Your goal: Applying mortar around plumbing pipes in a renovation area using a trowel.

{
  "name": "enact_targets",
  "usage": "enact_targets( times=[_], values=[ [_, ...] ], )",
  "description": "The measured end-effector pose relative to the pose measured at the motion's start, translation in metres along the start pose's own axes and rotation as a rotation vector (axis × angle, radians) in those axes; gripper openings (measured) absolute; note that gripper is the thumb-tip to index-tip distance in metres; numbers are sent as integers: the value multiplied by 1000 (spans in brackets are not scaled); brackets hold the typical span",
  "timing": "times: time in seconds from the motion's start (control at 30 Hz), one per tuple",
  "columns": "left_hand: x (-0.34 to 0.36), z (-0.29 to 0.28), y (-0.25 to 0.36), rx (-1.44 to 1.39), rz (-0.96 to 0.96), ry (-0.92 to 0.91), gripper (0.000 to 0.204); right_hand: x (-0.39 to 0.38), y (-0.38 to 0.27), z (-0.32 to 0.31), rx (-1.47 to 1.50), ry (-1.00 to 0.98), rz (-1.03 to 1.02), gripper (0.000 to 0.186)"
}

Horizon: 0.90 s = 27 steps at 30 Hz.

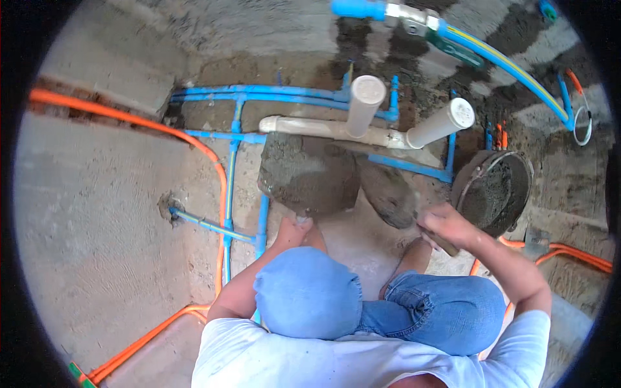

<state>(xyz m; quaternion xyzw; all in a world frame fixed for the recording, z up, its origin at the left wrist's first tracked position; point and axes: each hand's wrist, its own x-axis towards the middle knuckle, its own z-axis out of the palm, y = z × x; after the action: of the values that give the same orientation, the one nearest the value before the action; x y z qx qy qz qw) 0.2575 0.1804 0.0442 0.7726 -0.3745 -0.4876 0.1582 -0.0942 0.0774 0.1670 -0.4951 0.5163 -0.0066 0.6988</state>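
Observation:
My left hand (294,229) is closed on the pale grip at the lower edge of a square, mortar-smeared board (307,178). My right hand (445,223) grips the wooden handle of a trowel, whose wet, mortar-coated blade (389,194) lies at or just beside the board's right side. Close to my right hand stands a dark bucket (464,189) holding grey mortar (491,195). My bent knees in blue jeans (307,288) are below my hands.
Blue pipes (230,194) and a white drain pipe (304,127) with two capped risers (367,103) run beyond the board. Orange conduits (123,113) follow the sides. A blue hose with a valve (414,19) hangs overhead. Rough cement walls (97,213) enclose the corner.

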Motion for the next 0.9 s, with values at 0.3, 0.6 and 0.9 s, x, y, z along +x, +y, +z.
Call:
enact_targets(
  times=[0.3, 0.6, 0.9],
  values=[
    [32, -44, 13, -393, 135, 114, 24, 116, -138, 148, -194, 146, -435, 30],
    [69, -90, 15, -723, 223, 291, 17, 144, -171, 130, -62, 294, -434, 26],
    [60, -86, 42, -641, 259, 301, 25, 163, -192, 127, -125, 463, -462, 28]
  ],
)
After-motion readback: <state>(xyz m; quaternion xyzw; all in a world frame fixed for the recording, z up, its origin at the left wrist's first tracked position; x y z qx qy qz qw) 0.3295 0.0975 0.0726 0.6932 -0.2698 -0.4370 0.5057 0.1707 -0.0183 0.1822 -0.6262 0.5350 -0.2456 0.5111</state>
